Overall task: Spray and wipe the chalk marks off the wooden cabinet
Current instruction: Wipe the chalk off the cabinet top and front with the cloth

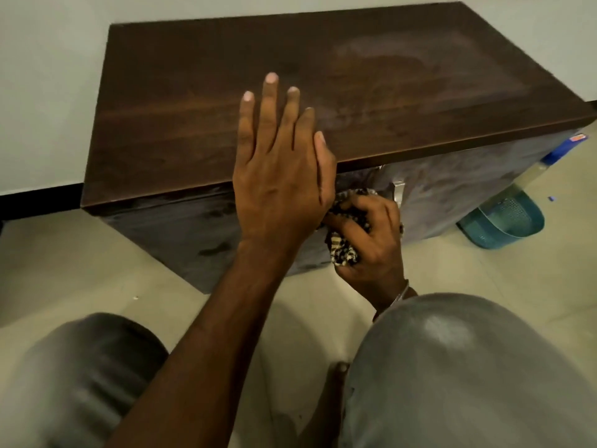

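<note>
The right hand (365,240) is curling its fingers tightly round a bunched patterned cloth (343,253) and is pressing it against the front face of the wooden cabinet (181,92), just under the overhanging top. Right beside this hand, on its outer side, a metal handle (399,192) is standing off the door. Above and slightly inward, the left hand (277,176) is lying flat on the top near the front edge, fingers (269,101) straight and slightly spread, bracing.

Beyond the handle, the door is showing a pale chalk haze (452,189), while the face on the other side of the cloth is looking dark and wet. A fainter film (420,66) is lying on the top, well out from the left hand. So the wiping is probably about halfway done across the front.

To do this stroke well, the wiper should probably be working outward from the clean side into the haze in overlapping passes, turning the cloth to a fresh fold so it is lifting chalk and not smearing it. Around the handle, a fingertip wrapped in cloth would likely be reaching the edges better. The braced hand is likely steadying the body.

No spray bottle is showing. A blue basket (504,221) is sitting on the floor farther out.
</note>
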